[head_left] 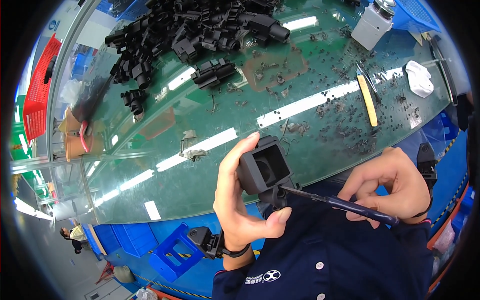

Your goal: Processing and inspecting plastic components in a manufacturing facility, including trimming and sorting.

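My left hand [231,202] grips a black plastic housing [248,172] with a square, hollow open end, held just off the table's near edge. Fingers wrap its far side, and the thumb is near a small black tube-like part at its lower edge. In my right hand [395,182] is a slim tool with a dark blue handle [362,209] and a thin metal end. That end meets the housing beside the tube-like part; whether it is a blade or a shaft is hard to tell.
A green-topped table [200,125] carries a large pile of black plastic parts [185,30], with scattered black scraps and small round bits. To the right lie a yellow-handled tool [367,100], a white cloth [419,79] and a grey-white bottle [372,25]. A blue crate [172,252] stands below.
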`<state>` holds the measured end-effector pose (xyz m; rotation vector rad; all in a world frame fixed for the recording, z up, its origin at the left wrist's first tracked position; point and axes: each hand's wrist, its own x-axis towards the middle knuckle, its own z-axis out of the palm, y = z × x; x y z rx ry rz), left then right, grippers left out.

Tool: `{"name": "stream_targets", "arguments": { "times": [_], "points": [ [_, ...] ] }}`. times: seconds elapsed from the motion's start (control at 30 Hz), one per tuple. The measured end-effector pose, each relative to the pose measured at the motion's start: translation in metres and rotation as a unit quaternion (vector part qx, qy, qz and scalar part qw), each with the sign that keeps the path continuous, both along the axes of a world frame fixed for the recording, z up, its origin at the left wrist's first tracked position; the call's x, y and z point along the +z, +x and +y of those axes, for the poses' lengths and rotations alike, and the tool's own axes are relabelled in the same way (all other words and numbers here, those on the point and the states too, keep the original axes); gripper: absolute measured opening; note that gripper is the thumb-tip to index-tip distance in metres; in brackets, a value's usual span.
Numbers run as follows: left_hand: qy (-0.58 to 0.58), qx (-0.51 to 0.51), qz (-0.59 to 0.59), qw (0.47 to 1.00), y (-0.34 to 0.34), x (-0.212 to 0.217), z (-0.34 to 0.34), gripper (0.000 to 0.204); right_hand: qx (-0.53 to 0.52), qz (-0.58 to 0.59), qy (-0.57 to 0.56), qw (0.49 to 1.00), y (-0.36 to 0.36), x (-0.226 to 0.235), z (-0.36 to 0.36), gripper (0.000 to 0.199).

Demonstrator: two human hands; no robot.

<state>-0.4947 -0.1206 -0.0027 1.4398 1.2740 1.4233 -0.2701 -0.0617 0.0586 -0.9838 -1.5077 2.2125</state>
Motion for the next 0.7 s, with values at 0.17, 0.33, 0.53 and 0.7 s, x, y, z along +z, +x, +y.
{"name": "stream_targets", "arguments": {
  "times": [0.17, 0.33, 0.53, 0.7],
  "points": [
    [-0.039, -0.026, -0.041, 0.998, -0.0001, 0.0012, -0.0004, 0.082, -0.002, -0.008, -0.023, 1.000, 0.0004, 0.0032, -0.0003, 0.008],
    [-0.050, -0.039, -0.074, 0.995, 0.0013, 0.0034, 0.0005, 0.082, 0.004, -0.008, -0.027, 1.000, 0.0010, 0.0044, 0.0003, 0.008],
    [-0.084, -0.026, -0.081, 0.993, 0.0062, 0.0055, 0.0025, 0.088, 0.010, -0.009, -0.026, 1.000, 0.0006, 0.0049, 0.0008, 0.007],
    [-0.094, -0.005, -0.076, 0.993, 0.0093, 0.0082, 0.0051, 0.098, 0.015, -0.014, -0.032, 0.999, 0.0010, 0.0056, 0.0016, 0.007]
  ]
}}
